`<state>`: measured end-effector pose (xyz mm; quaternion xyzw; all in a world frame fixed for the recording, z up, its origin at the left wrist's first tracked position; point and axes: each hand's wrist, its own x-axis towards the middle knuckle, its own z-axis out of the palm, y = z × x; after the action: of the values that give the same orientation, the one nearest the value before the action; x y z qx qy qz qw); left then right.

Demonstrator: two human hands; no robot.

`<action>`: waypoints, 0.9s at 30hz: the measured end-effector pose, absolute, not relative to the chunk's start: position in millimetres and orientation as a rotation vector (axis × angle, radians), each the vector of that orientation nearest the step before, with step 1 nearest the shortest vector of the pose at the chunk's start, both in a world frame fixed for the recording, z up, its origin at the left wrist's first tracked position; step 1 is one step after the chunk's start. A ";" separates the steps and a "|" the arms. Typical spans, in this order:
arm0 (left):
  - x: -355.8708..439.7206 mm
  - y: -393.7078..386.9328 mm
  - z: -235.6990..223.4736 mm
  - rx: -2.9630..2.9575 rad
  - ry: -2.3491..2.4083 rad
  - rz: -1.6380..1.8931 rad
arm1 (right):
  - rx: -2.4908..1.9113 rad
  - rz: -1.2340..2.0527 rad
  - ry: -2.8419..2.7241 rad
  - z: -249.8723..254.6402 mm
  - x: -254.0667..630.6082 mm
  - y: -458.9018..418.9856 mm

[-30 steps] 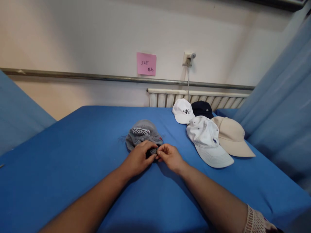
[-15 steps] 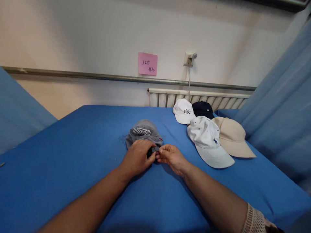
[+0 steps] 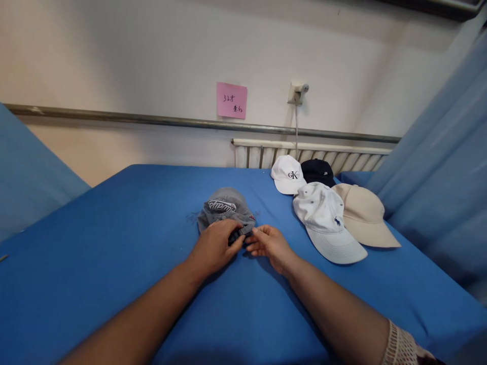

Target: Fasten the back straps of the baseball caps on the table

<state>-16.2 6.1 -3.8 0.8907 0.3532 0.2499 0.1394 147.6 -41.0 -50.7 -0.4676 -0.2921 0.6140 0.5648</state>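
Cloth (image 3: 114, 228) in blue, with a gray cap (image 3: 226, 197) near its middle

Blue fabric covers a broad flat surface that reaches back toward a pale wall (image 3: 152, 61). A metal rail (image 3: 152, 119) runs along that wall, with a ribbed radiator (image 3: 253, 156) below it on the right. Above the rail are a pink note (image 3: 231, 100) with handwriting and a socket (image 3: 294, 94), its cord (image 3: 297, 121) hanging down. A blue curtain (image 3: 445, 162) hangs at the right; more blue fabric (image 3: 30, 177) slants in at the left edge.

The gray cap, lettered in white, lies just beyond the hands, directly ahead of the person. The left hand (image 3: 216, 246) covers its near side, fingers and thumb closed on the edge beside a dark strap (image 3: 246, 230). The right hand (image 3: 272, 248) is at the other end of the strap, thumb and forefinger close together — whether they pinch it cannot be told.

Well to the right sit four more caps: a white one (image 3: 287, 175) with letters, a dark one (image 3: 316, 170) beside it and, nearer, a pale one (image 3: 319, 213) with a small horse emblem — overlapping a beige one (image 3: 359, 210).
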 end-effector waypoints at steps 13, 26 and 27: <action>-13.2 9.2 -15.5 2.266 1.009 0.745 | -1.045 1.407 -0.653 -46.5 144.4 -42.6; -17.8 7.8 -7.5 2.236 0.846 0.616 | -0.968 1.330 -0.534 -49.1 146.9 -38.3; -19.5 9.7 -7.3 2.223 0.853 0.626 | -0.977 1.313 -0.513 -49.1 148.5 -37.7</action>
<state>-19.5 9.7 -7.3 0.8513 0.3265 0.2397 0.3335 148.5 -37.7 -49.1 -0.4308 -0.2262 0.5791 0.6541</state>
